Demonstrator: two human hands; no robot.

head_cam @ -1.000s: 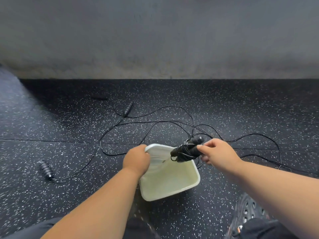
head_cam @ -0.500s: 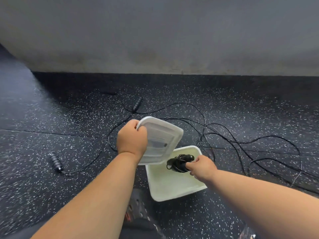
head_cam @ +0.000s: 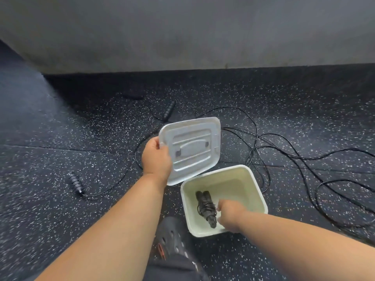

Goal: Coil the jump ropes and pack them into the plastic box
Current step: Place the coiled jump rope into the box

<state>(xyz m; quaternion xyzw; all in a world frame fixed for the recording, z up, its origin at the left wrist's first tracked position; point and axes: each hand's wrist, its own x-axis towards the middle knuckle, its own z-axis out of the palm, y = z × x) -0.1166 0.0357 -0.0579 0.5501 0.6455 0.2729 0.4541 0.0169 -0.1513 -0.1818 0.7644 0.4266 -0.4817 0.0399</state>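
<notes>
Speckled black rubber floor (head_cam: 60,220) runs back to a grey wall (head_cam: 182,33) at the far side. On the left, a ribbed black handle (head_cam: 75,182) lies on the floor, its thin cord trailing right toward the middle. A second ribbed handle (head_cam: 168,110) lies farther back, just beyond the lid. The left hand (head_cam: 156,159) holds the white plastic lid (head_cam: 190,148) raised and tilted above the floor, its grip curled round the lid's left edge with the thumb on top; the lid's moulded carry handle faces the camera. Near the bottom centre, a dark perforated clog (head_cam: 172,240) shows beside the box. Right of it, the pale plastic box (head_cam: 257,191) sits open on the floor. Inside it lies a coiled jump rope (head_cam: 206,205), both handles side by side with the cord wound round them, resting on the box bottom toward its left wall. The right hand (head_cam: 229,214) reaches into the box, its fingers bent at the near end of the bundle; whether they pinch it or merely touch it cannot be told. On the right, loose black cords (head_cam: 304,159) sprawl in loops over the floor behind and beside the box.
</notes>
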